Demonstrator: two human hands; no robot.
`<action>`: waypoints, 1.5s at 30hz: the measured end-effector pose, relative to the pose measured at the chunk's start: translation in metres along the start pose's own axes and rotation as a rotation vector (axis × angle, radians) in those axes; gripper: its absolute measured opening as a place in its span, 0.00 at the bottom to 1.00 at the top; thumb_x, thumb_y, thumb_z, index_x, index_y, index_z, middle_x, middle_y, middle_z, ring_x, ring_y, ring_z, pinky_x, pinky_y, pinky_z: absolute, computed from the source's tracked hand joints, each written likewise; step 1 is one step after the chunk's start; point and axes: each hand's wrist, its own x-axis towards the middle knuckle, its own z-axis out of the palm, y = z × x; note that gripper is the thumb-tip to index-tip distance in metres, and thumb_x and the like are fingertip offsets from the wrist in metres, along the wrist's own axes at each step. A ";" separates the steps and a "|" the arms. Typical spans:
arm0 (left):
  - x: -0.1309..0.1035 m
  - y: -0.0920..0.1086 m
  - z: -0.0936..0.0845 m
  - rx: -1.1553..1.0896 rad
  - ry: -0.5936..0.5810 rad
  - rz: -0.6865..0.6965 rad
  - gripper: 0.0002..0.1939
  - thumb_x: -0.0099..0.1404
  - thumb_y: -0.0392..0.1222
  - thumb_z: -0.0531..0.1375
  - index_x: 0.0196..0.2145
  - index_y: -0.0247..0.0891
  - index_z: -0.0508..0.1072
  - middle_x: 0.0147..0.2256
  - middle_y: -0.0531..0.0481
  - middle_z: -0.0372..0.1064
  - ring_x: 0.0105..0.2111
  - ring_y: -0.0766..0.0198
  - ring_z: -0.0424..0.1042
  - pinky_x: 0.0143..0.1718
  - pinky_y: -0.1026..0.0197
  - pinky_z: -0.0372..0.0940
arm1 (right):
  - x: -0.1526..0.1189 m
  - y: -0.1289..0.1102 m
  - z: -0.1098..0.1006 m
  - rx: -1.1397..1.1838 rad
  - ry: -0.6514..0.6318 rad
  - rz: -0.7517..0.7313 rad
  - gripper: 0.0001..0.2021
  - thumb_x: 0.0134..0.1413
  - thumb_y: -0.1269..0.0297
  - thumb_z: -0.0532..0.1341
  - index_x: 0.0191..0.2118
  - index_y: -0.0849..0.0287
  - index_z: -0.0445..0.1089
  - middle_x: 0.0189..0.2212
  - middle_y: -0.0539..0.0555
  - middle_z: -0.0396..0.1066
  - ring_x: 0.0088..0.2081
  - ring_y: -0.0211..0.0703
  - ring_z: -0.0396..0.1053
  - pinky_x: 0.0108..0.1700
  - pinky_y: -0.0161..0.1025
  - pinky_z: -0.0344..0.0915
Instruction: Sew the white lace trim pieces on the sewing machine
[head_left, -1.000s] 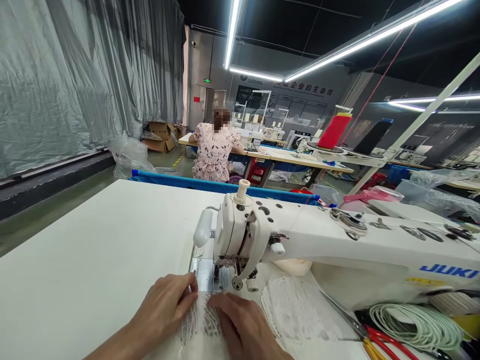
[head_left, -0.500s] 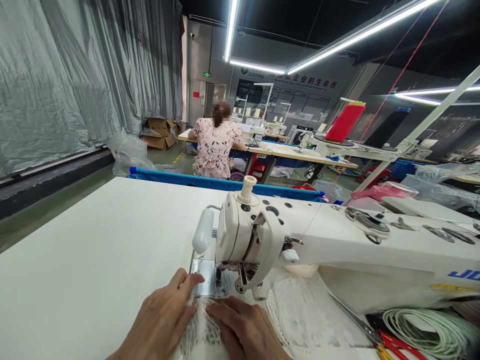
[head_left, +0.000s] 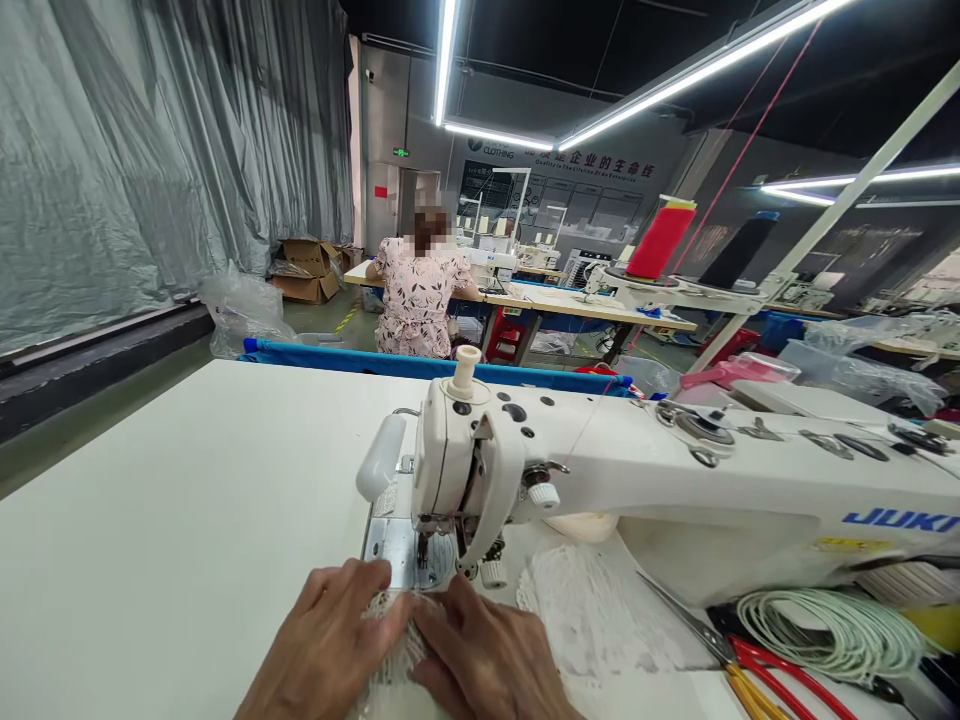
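A piece of white lace (head_left: 394, 665) lies on the table in front of the sewing machine (head_left: 600, 455), just short of the metal needle plate (head_left: 391, 550). My left hand (head_left: 326, 635) is closed on the lace from the left, its fingers curled and the thumb pointing inward. From the right, my right hand (head_left: 495, 640) pinches the same lace, its fingertips close to the left thumb. Both hands cover much of the piece. The machine's needle area stands just beyond my fingertips.
To the right lie more white lace (head_left: 600, 610), scissors (head_left: 690, 625) with red and orange handles, and a coil of pale green cord (head_left: 832, 630). Red (head_left: 660, 240) and black (head_left: 739, 250) thread cones stand behind. A person (head_left: 418, 300) sits at another table ahead.
My hands have drawn closer together over the lace, and the left fingers have curled in. The view has turned a little to the right.
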 end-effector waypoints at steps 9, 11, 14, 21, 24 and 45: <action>-0.014 -0.007 0.009 -0.059 -0.119 -0.014 0.16 0.71 0.30 0.40 0.40 0.36 0.66 0.32 0.47 0.66 0.32 0.60 0.63 0.36 0.55 0.52 | 0.003 -0.003 0.002 -0.076 0.221 -0.015 0.07 0.56 0.58 0.58 0.34 0.57 0.66 0.33 0.53 0.70 0.26 0.42 0.66 0.25 0.39 0.55; -0.015 -0.008 0.011 -0.051 -0.117 -0.017 0.17 0.70 0.30 0.39 0.39 0.36 0.66 0.32 0.47 0.66 0.32 0.60 0.63 0.36 0.55 0.52 | 0.006 -0.006 0.006 -0.055 0.298 -0.061 0.04 0.56 0.68 0.56 0.31 0.57 0.65 0.30 0.51 0.70 0.27 0.40 0.66 0.28 0.39 0.56; -0.014 -0.008 0.012 -0.051 -0.129 -0.039 0.17 0.69 0.27 0.40 0.40 0.36 0.67 0.32 0.48 0.67 0.32 0.61 0.63 0.37 0.55 0.51 | 0.008 -0.009 0.012 0.004 0.395 -0.157 0.10 0.56 0.76 0.52 0.27 0.58 0.63 0.23 0.48 0.68 0.26 0.36 0.64 0.31 0.38 0.56; 0.002 -0.012 0.004 -0.115 -0.293 -0.130 0.11 0.63 0.32 0.50 0.42 0.41 0.66 0.38 0.51 0.67 0.36 0.61 0.65 0.40 0.56 0.49 | 0.004 0.000 0.013 -0.059 0.391 -0.141 0.21 0.65 0.54 0.47 0.27 0.59 0.65 0.26 0.52 0.70 0.23 0.39 0.62 0.29 0.42 0.52; 0.013 -0.020 0.011 -0.101 -0.268 -0.098 0.10 0.62 0.33 0.51 0.40 0.42 0.66 0.40 0.50 0.66 0.38 0.60 0.65 0.40 0.55 0.48 | 0.004 0.007 0.013 -0.079 0.370 -0.082 0.19 0.58 0.47 0.55 0.28 0.59 0.67 0.30 0.53 0.72 0.26 0.40 0.63 0.31 0.42 0.54; 0.015 -0.007 0.008 -0.168 -0.152 0.032 0.16 0.66 0.26 0.44 0.40 0.39 0.68 0.38 0.48 0.69 0.43 0.62 0.65 0.47 0.55 0.51 | -0.001 0.011 -0.020 0.057 0.139 -0.113 0.10 0.55 0.57 0.63 0.36 0.58 0.68 0.41 0.54 0.73 0.42 0.47 0.67 0.46 0.45 0.57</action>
